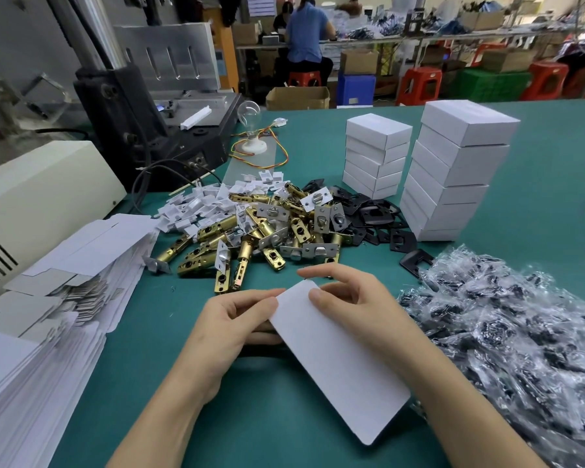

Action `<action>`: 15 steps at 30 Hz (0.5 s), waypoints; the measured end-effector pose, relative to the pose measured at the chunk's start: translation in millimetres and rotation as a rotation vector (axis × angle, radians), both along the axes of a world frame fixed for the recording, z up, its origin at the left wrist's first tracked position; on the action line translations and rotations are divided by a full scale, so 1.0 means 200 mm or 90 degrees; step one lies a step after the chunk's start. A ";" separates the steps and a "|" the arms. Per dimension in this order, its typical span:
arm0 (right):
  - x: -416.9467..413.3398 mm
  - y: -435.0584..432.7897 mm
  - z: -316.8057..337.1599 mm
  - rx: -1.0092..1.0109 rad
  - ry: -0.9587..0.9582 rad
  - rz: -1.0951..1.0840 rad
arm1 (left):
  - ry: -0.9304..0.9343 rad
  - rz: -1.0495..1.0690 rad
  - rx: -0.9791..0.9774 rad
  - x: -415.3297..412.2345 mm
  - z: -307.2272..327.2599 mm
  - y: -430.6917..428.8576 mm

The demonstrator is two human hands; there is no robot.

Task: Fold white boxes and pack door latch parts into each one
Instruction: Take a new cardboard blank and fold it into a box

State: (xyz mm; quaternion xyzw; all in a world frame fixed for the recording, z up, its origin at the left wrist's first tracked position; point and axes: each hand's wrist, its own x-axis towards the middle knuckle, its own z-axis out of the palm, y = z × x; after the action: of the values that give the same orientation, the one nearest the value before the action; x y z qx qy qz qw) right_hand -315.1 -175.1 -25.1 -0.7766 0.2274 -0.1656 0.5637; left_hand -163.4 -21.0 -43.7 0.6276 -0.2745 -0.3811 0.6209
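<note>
I hold a white box (338,363) tilted above the green table, its long blank face toward me. My left hand (237,322) grips its far left edge, fingers curled under it. My right hand (352,295) holds the far right corner, thumb on the top face and fingers over the end. Brass door latches (250,238) lie heaped just beyond my hands, mixed with silver plates (318,197) and black plates (372,214). Flat box blanks (48,315) are stacked at my left.
Two stacks of folded white boxes (453,170) stand at the back right. Clear bags of dark parts (520,332) cover the right side. Small white plastic pieces (210,204) lie behind the latches. A machine (142,123) and a beige unit (41,197) stand at the left.
</note>
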 end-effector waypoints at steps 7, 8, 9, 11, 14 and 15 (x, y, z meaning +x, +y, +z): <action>0.01 0.02 0.01 -0.097 -0.007 0.008 | 0.067 0.015 0.020 0.01 0.00 0.00; 0.01 0.02 0.01 -0.104 -0.003 0.009 | 0.069 0.013 0.021 0.02 0.00 0.00; 0.01 0.02 0.01 -0.101 -0.002 0.007 | 0.069 0.008 0.020 0.02 0.00 0.00; 0.00 0.02 0.01 -0.088 -0.006 0.002 | 0.065 -0.001 0.016 0.02 0.00 0.01; 0.00 0.02 0.02 -0.106 -0.001 -0.006 | 0.035 -0.001 -0.003 0.02 0.00 0.00; 0.01 0.02 0.02 -0.111 0.002 -0.009 | 0.016 0.006 -0.008 0.01 0.00 0.00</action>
State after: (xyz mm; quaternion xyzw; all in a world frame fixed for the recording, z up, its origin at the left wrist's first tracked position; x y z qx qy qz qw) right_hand -313.8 -171.4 -21.4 -0.8211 0.2185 -0.1878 0.4927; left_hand -161.5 -20.6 -44.3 0.6200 -0.2661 -0.3847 0.6299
